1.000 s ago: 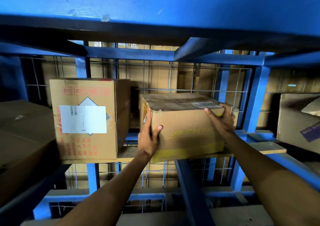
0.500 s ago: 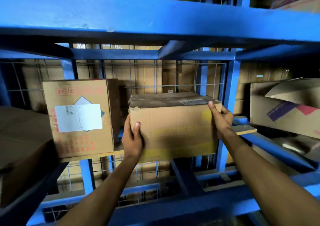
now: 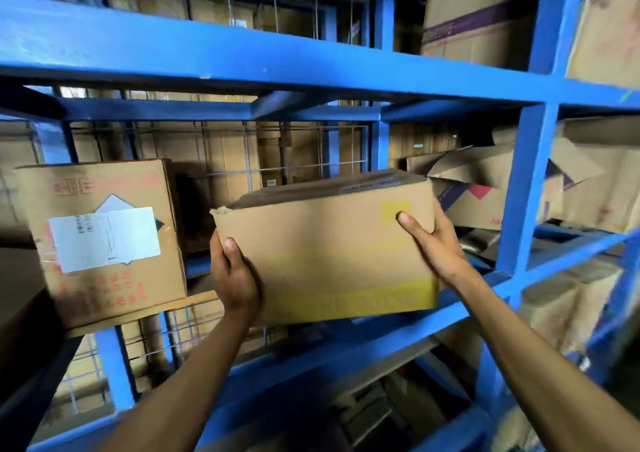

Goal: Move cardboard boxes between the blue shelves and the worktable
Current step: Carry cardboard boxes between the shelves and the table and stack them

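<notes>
A brown cardboard box (image 3: 322, 243) with yellow print along its bottom edge is held in the air, tilted, in front of the blue shelves (image 3: 242, 60). My left hand (image 3: 233, 275) grips its lower left corner, thumb on the front face. My right hand (image 3: 434, 243) grips its right edge, thumb across the front. To the left, a taller box with red print and a white label (image 3: 104, 240) stands on a wooden shelf board. The worktable is out of view.
A blue upright post (image 3: 530, 188) stands just right of the held box. Behind it lies an open, crumpled box (image 3: 474, 188). More boxes fill the upper shelf (image 3: 478, 15) and the right bays. Wire mesh (image 3: 242, 150) backs the shelf. A dark box edge (image 3: 17, 299) is at far left.
The box has come out of the shelf bay toward me and tilted, its left end lower. The view has pulled back and risen, showing the upper shelf.
</notes>
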`<action>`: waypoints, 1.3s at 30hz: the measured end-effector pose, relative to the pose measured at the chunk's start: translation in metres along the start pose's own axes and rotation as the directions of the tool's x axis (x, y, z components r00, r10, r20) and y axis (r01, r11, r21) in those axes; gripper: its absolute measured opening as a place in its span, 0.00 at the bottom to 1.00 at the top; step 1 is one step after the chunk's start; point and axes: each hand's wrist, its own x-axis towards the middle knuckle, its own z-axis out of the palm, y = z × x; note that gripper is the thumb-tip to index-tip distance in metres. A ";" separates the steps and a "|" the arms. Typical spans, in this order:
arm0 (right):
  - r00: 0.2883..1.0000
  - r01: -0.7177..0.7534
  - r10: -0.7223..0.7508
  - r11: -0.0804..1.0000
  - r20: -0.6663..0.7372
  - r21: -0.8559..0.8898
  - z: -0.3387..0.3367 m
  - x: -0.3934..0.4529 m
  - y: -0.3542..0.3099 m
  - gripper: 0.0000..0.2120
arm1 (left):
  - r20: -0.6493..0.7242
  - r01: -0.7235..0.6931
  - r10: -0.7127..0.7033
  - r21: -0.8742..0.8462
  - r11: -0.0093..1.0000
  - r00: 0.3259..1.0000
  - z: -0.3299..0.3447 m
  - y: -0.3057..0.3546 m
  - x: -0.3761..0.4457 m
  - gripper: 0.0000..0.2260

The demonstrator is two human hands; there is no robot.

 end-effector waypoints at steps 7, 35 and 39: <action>0.993 0.013 -0.008 0.999 -0.116 0.045 -0.007 -0.059 -0.009 0.37 | -0.034 0.188 -0.186 0.254 0.949 0.982 0.023 0.000 -0.014 0.31; 0.901 -0.419 0.431 0.893 -0.047 0.166 -0.034 -0.022 0.052 0.28 | 0.229 -0.127 0.065 0.269 0.955 0.971 0.033 0.125 -0.144 0.24; 0.937 -0.344 0.349 0.925 -0.001 0.160 -0.052 -0.028 0.060 0.23 | 0.259 -0.058 0.002 0.210 0.976 0.966 0.038 0.127 -0.140 0.19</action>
